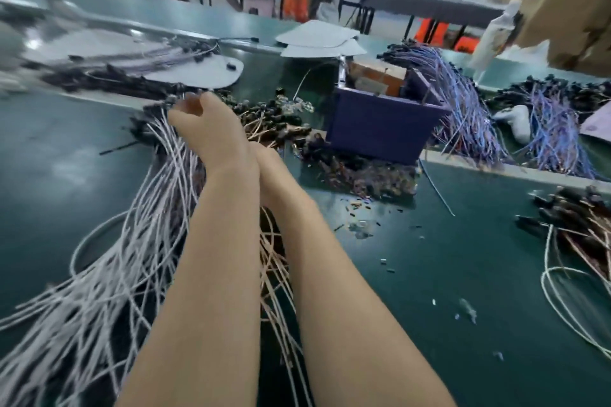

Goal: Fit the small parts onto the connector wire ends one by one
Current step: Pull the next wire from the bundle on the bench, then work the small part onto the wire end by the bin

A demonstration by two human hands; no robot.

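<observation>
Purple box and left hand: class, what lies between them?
Head view: a heap of black connectors on copper-coloured wires, between the left hand and the purple box.

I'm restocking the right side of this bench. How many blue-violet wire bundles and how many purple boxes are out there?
Blue-violet wire bundles: 2
Purple open-topped box: 1
Total: 3
</observation>
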